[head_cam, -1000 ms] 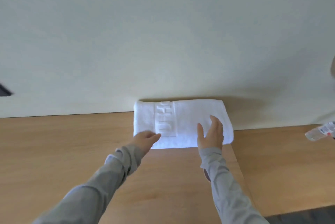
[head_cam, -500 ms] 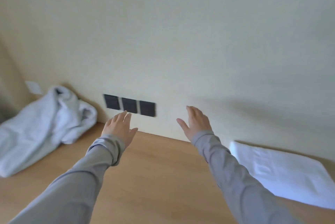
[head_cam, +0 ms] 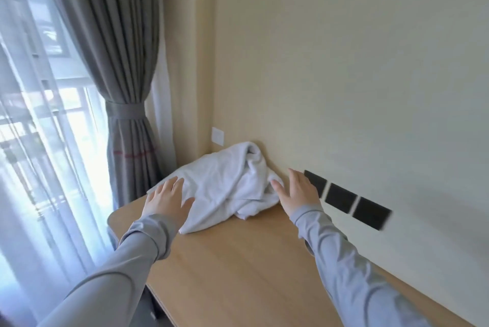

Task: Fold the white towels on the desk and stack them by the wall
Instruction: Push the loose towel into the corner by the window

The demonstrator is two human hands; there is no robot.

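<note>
The white towel [head_cam: 230,181] lies unfolded in a loose, crumpled heap at the far left corner of the desk [head_cam: 238,273]. Its bunched top leans against the wall [head_cam: 344,62] along the back edge, and one flatter flap spreads toward the left edge. My left hand [head_cam: 166,201] is palm down with the fingers straight and a little spread. It holds nothing. The fingertips overlap the near left part of that flap, but I cannot tell whether they press on the cloth or hover just above it. My right hand [head_cam: 297,194] is open too, fingers straight and together, thumb out toward the towel. It sits just beside the heap's right side near the back edge, and I cannot tell whether the thumb touches a fold. Both arms are in grey sleeves [head_cam: 341,268] stretched over the bare wooden top. On the wall just beyond my right hand, three black socket plates [head_cam: 341,198] run in a row just above the back edge. A small white wall plate [head_cam: 217,136] sits on the side wall above the towel's corner. Past the left edge hangs a grey curtain [head_cam: 119,62], gathered by a tie-back [head_cam: 127,112], with a sheer curtain [head_cam: 39,115] over the bright window beside it.
</note>
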